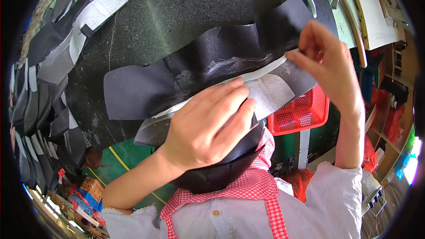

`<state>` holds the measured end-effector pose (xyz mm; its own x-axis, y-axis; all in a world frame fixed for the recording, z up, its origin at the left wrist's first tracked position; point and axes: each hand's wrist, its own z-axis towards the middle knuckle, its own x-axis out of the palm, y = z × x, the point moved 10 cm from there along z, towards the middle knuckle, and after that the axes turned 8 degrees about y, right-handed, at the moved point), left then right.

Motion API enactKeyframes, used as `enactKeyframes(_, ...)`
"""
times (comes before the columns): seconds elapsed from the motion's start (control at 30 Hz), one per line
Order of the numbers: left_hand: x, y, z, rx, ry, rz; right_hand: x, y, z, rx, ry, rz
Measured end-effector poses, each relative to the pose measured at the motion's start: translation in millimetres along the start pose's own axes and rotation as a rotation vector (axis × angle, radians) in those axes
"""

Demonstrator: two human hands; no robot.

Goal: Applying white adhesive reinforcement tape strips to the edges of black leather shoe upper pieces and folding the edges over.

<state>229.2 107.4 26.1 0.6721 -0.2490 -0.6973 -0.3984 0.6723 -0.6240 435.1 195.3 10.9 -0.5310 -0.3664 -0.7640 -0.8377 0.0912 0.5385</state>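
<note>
A long, narrow white strip (265, 69) runs slantwise along the lower edge of a wavy black leather-like piece (137, 89). Under the strip lies a dark grey piece with a whitish rounded patch (275, 92). My left hand (208, 126) reaches across the middle, its fingertips pressed onto the strip; its thumb is hidden. Thumb and fingers of my right hand (325, 59) pinch the strip near its right end. All of this rests on a dark speckled tabletop (177, 9) with a curved edge.
Grey and black cut pieces (33, 102) lie piled along the left side, with a white-patched one (104, 6) at the upper left. A red plastic basket (301, 113) sits by the table's near right edge. A wooden-handled hammer (352, 22) lies at the upper right.
</note>
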Motion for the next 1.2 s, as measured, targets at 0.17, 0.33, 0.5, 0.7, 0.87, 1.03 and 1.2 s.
enactKeyframes(0.17,4,-15,3,-0.067,0.128,0.193,7,62,-13,-0.426,-0.072,-0.048)
enactKeyframes(0.33,-33,7,28,-0.104,0.389,-0.036,33,87,-8,-0.657,-0.061,-0.280)
enactKeyframes(0.5,-41,63,54,-0.216,0.330,0.433,59,92,9,-0.455,0.412,-0.339)
enactKeyframes(0.7,-47,95,58,-0.355,0.561,0.302,32,117,20,-0.722,0.110,-0.222)
enactKeyframes(0.87,-58,61,62,0.074,0.256,0.381,33,118,18,-0.921,0.101,-0.325)
enactKeyframes(1.03,-14,30,39,-0.026,0.480,0.749,53,135,-21,-0.863,-0.110,-0.499)
enactKeyframes(1.2,-7,8,14,-0.149,0.540,0.936,62,120,-48,-0.723,0.152,-0.369)
